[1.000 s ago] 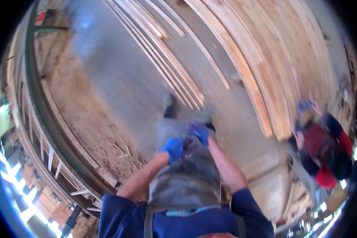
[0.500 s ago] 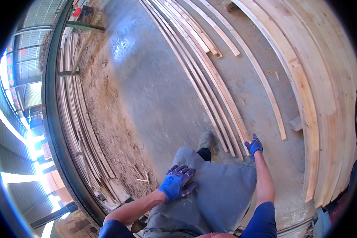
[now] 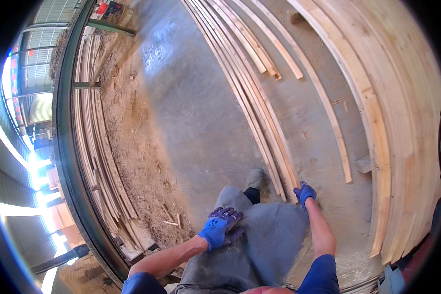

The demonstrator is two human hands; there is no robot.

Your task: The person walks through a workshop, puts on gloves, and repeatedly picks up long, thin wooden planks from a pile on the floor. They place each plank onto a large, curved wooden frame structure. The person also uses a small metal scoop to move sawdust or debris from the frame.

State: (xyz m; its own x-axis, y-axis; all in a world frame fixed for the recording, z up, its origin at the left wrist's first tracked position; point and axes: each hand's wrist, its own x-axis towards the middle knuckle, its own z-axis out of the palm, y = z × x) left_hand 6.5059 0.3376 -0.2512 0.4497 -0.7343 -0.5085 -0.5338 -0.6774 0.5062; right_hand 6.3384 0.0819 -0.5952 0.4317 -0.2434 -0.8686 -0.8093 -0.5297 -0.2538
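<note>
My right hand (image 3: 305, 192), in a blue and purple glove, is closed at the near end of a long wooden strip (image 3: 282, 151). The fingertips are partly hidden by the hand's back. Alongside it, more thin wooden strips (image 3: 254, 128) lie close together on the concrete floor, curving away in this lens. My left hand (image 3: 220, 228), gloved the same way, rests with fingers stretched out on the grey apron (image 3: 267, 240) over my thigh. It holds nothing.
A tall stack of wide boards (image 3: 392, 108) stands on the right, with a small block (image 3: 363, 164) beside it. A lone strip (image 3: 328, 105) lies between. Leftward are sawdust (image 3: 134, 147), a green metal beam (image 3: 66, 127) and more strips (image 3: 95, 132). My shoe (image 3: 254, 178) is ahead.
My right hand has moved left and slightly nearer, its fingers now curled at the strip's end. That strip has shifted left against its neighbours. My left hand stays on the apron.
</note>
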